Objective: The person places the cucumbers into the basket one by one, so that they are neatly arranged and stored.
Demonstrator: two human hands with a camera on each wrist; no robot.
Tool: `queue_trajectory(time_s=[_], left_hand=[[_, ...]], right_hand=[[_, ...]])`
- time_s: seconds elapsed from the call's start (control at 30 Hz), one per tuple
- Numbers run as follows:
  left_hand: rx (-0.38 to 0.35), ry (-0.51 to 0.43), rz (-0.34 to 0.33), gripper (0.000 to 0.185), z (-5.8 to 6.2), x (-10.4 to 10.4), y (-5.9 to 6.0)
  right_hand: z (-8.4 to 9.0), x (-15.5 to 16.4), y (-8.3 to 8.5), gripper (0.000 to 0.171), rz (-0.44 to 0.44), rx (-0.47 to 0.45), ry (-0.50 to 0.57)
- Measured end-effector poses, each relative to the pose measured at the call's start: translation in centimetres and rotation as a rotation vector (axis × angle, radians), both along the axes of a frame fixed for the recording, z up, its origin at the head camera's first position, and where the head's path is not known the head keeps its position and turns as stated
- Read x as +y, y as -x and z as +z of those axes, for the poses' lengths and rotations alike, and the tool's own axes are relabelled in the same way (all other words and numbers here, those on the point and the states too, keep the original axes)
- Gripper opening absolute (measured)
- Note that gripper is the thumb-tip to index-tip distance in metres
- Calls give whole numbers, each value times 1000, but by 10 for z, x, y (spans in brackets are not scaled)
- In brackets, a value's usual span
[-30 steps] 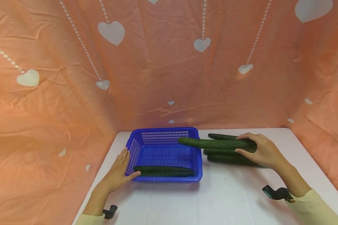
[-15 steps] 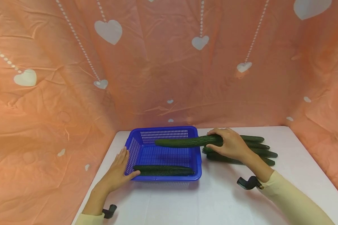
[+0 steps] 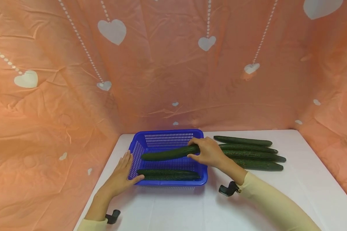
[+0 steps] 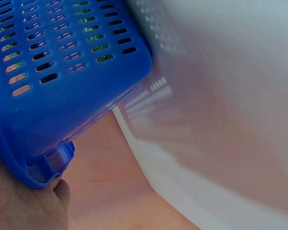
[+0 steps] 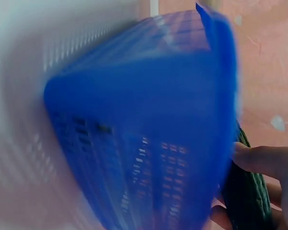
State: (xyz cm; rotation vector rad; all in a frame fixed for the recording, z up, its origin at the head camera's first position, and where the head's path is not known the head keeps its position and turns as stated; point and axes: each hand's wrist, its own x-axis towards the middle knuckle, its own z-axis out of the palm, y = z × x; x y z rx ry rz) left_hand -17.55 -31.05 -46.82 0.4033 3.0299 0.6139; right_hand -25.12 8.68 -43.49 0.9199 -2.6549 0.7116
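Behind and to both sides, wrinkled orange cloth (image 3: 162,86) with white hearts. In front of it, a white counter (image 3: 176,208). On the counter, a blue slotted basket (image 3: 167,183). Reaching in from the near edge, pale sleeves (image 3: 273,202). At the basket's left rim, touching it, the left hand (image 3: 120,176), with fingers straight and close together, thumb apart at the near corner. At the right rim, the right hand (image 3: 208,152), pinching one end of a cucumber (image 3: 169,154) between thumb and fingers. Held lengthwise over the basket's bottom, with far end slightly lower; impossible to tell whether touching it. Inside, along the near wall, two more cucumbers (image 3: 169,177), side by side. On the counter, right of the basket, four cucumbers (image 3: 255,156), three partly hidden by the right hand and wrist.
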Motion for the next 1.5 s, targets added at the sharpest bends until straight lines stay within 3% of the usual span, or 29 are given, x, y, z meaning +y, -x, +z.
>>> queue_trajectory(time_s=[0.63,1.13,1.5], left_hand=[[-6,1,0,114,1,0,-1],[-15,-4,11,113,2,1,-4],[-12,-8,3,113,2,0,-1]], right_hand=[[-30,-33,7,37,-25,-45,27],[-30,-41,-3,34,-148,-90,83],[-30,-45,-5,34,-151,-136,92]])
